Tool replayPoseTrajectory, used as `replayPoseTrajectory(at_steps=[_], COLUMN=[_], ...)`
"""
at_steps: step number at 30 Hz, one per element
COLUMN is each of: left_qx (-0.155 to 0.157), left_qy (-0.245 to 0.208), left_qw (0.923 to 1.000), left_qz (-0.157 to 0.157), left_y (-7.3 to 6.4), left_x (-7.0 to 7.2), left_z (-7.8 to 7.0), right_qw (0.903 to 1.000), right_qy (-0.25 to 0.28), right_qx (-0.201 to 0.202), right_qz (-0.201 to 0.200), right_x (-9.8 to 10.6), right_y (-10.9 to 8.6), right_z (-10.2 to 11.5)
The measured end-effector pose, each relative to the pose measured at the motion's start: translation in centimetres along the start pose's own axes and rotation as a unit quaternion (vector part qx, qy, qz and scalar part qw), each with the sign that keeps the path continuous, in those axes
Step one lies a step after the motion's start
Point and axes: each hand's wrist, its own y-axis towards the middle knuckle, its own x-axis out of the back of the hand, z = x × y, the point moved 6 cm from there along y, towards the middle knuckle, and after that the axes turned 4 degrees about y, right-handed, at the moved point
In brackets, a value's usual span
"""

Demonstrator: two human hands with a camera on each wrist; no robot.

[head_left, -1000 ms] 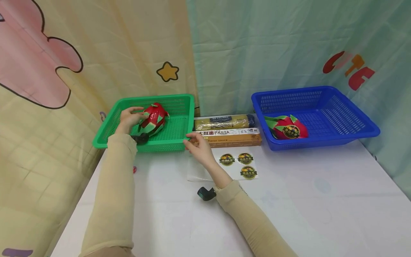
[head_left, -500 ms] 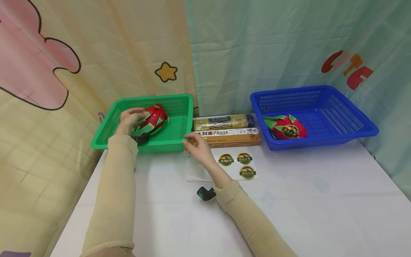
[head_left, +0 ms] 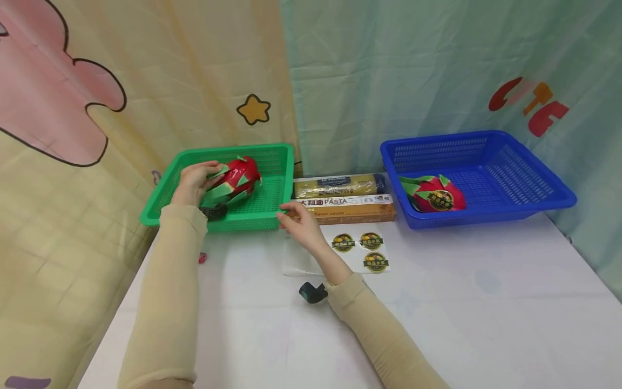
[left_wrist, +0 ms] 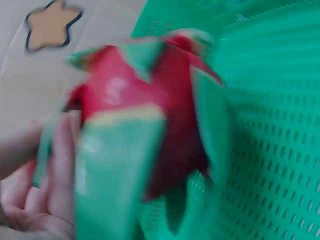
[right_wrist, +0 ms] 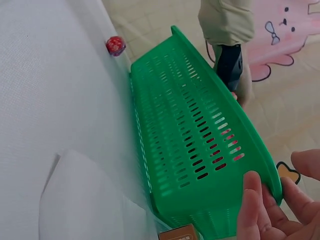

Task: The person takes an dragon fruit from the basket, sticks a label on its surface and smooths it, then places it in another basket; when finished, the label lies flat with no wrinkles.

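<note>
In the head view, my left hand (head_left: 191, 182) holds a red dragon fruit (head_left: 241, 174) with green scales by its left end, inside the green basket (head_left: 272, 222). Close up in the left wrist view, fingers (left_wrist: 61, 170) lie against a scale of the blurred dragon fruit (left_wrist: 175, 120), its lower side over the slotted basket floor. My right hand (head_left: 298, 221) grips the basket's front right corner. Seen from the right wrist, its fingers (right_wrist: 252, 200) lie on both sides of the green rim (right_wrist: 245, 120).
A blue basket (head_left: 491, 213) at the right holds another dragon fruit (head_left: 449, 193) bearing a round sticker. Between the baskets lie a spaghetti pack (head_left: 340, 186) and a pasta box (head_left: 350, 210). A sticker sheet (head_left: 352, 262) and a small red round thing (right_wrist: 116, 46) lie on the table.
My left hand has turned, and the dragon fruit has shifted slightly to the right in the green basket. My right hand stays at the basket corner.
</note>
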Motion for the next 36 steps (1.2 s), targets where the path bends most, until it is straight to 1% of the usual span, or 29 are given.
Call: replayPoseTrajectory(at_steps=[2,5,9,11,13,16,19,22,25,28,30,32,34,36], left_qx=[-0.002,-0.018,-0.025,-0.025,-0.03,-0.043,-0.052,-0.059,-0.07,-0.081,-0.092,-0.109,-0.129,-0.144], left_qy=[-0.022,-0.047,-0.071,-0.073,-0.068,-0.05,-0.028,0.007,0.041,0.065,0.083,0.104,0.127,0.147], left_qw=[0.9997,0.998,0.9942,0.9924,0.9905,0.9863,0.9792,0.9681,0.9545,0.9423,0.9373,0.9332,0.9281,0.9227], left_qz=[0.012,0.039,0.077,0.096,0.116,0.151,0.194,0.244,0.287,0.318,0.326,0.326,0.325,0.326], left_y=[-0.8,-2.2,-5.0,-6.7,-8.5,-11.2,-13.5,-15.6,-17.7,-19.7,-20.9,-21.8,-22.6,-23.3], left_x=[-0.8,-2.2,-4.0,-5.1,-6.1,-7.7,-9.4,-11.2,-12.9,-14.2,-14.8,-15.1,-15.2,-15.3], left_z=[-0.9,-2.4,-3.7,-4.0,-4.1,-3.6,-2.5,-1.0,0.9,3.0,4.4,5.8,7.0,8.2], right_qw=[0.9999,0.9989,0.9966,0.9969,0.9982,0.9991,0.9972,0.9921,0.9865,0.9831,0.9819,0.9819,0.9812,0.9793], right_qy=[-0.008,-0.033,-0.059,-0.059,-0.049,-0.04,-0.045,-0.065,-0.073,-0.075,-0.078,-0.086,-0.086,-0.086], right_qx=[-0.01,-0.033,-0.054,-0.05,-0.033,0.009,0.056,0.099,0.124,0.121,0.116,0.114,0.124,0.144], right_qz=[-0.002,-0.009,-0.018,-0.018,-0.009,0.009,0.022,0.04,0.079,0.115,0.128,0.125,0.12,0.113], right_x=[0.4,1.4,3.5,4.7,5.8,7.3,8.7,9.9,10.7,11.1,11.2,11.4,11.6,11.8], right_y=[-0.1,-0.3,-1.0,-1.6,-2.3,-3.3,-4.4,-5.8,-7.4,-8.9,-10.0,-11.1,-12.3,-13.3], right_z=[0.1,0.5,1.8,3.0,4.2,6.0,7.2,7.8,7.7,6.7,5.8,4.9,4.0,3.2])
